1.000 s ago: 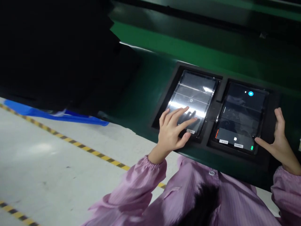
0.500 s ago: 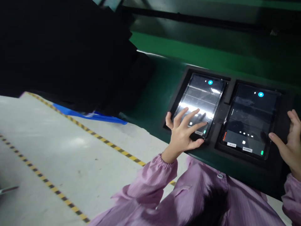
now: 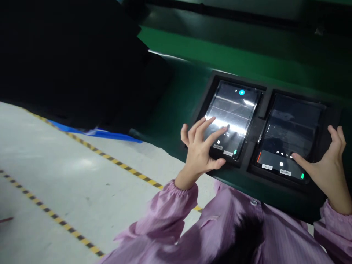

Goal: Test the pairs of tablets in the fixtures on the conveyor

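Two tablets with lit dark screens lie side by side in the recesses of a black tray point(image 3: 254, 134). Over the lower part of the left tablet point(image 3: 236, 106) my left hand point(image 3: 199, 148) is spread, its index fingertip at the screen. My right hand point(image 3: 327, 168) is open at the right side of the right tablet point(image 3: 293, 128), with the thumb reaching over its screen near a row of small icons. Whether the thumb touches the glass I cannot tell. Both tablets carry small white labels along their lower edges. Neither hand grips anything.
The tray rests on a dark green bench point(image 3: 176, 99). A large black shape point(image 3: 68, 62) fills the upper left. Below it are a blue sheet point(image 3: 96, 134) and a pale floor point(image 3: 68, 187) with yellow-and-black striped tape point(image 3: 121, 165).
My right thumb has moved left onto the right tablet's screen area, and the blue icon at its top is gone. My left hand has shifted left over its tablet. The view has moved slightly.
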{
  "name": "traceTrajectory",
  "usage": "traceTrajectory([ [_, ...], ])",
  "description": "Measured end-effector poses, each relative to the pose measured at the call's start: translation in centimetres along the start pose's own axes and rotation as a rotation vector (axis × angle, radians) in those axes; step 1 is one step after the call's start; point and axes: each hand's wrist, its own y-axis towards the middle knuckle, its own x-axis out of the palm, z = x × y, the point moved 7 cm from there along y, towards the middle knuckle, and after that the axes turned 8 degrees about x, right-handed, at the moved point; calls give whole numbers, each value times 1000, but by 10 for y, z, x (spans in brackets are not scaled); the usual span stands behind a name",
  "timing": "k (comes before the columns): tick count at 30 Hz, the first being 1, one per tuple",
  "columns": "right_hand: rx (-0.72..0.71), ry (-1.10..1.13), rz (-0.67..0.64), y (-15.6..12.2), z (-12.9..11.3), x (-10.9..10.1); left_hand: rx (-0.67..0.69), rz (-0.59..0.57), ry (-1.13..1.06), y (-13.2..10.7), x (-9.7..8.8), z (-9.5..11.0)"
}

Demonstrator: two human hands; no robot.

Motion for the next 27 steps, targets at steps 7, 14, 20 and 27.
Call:
traceTrajectory([
  [7, -15, -31, 10, -3, -4, 3, 63, 12, 69, -5, -7, -13],
  [14, -46, -6, 3, -4, -4, 2, 43, -61, 11, -3, 1, -12],
  [20, -40, -13, 7, -4, -3, 3, -12, -95, 6, -6, 3, -17],
  [27, -42, 0, 18, -5, -2, 2, 4, -58, 1, -4, 1, -15],
])
